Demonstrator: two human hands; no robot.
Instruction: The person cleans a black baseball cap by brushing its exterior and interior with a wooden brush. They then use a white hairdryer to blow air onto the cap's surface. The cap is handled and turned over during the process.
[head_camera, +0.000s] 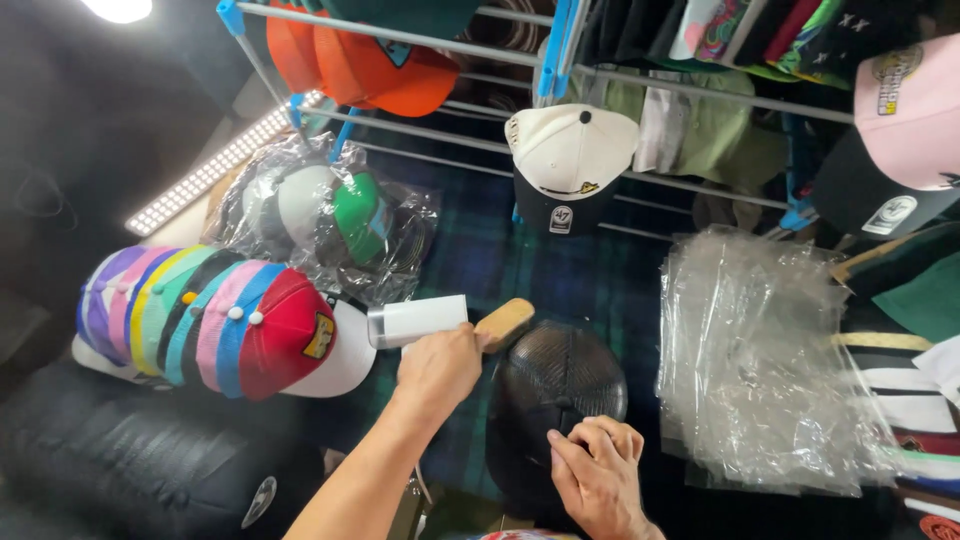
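My left hand (437, 370) grips a lint roller (418, 320) that has a white roll and a light wooden handle, and holds it just above and left of a black mesh cap (560, 385). The black cap lies crown up on a dark plaid cloth (560, 270). At the cap's near edge, my right hand (597, 478) has its fingers curled on the cap and holds it.
A row of nested coloured caps (210, 325) lies to the left, beside bagged caps (330, 215). A stack of clear plastic bags (760, 360) sits on the right. Above, a rack (640, 78) carries an orange cap, a cream and black cap (568, 160) and a pink cap.
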